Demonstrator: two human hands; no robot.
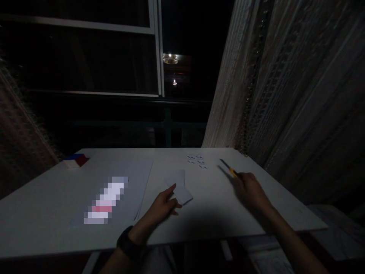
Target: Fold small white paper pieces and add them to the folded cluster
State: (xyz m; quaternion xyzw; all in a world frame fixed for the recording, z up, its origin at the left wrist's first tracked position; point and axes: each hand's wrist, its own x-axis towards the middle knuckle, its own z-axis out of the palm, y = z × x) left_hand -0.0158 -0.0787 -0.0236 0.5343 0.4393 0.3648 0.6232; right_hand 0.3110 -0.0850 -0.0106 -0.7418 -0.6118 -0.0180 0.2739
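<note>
My left hand (164, 203), a dark watch (129, 242) on its wrist, rests at the near left edge of a creased white piece of paper (179, 186). Its fingers are apart, the index finger lying on the paper. In my right hand (251, 188) is a cutter knife (233, 172) with a yellow handle, closed in my fingers. The dark blade points to the far left, above the table and away from the paper. Beyond the paper, several small white paper pieces with dark marks (201, 162) lie in a group.
Large white sheets (139, 179) lie left on the white table (211, 220), with a pixelated bright object (105, 199) over them. A blue, red and white block (75, 160) sits at the far left. Curtains (228, 95) hang beside the dark window (158, 49).
</note>
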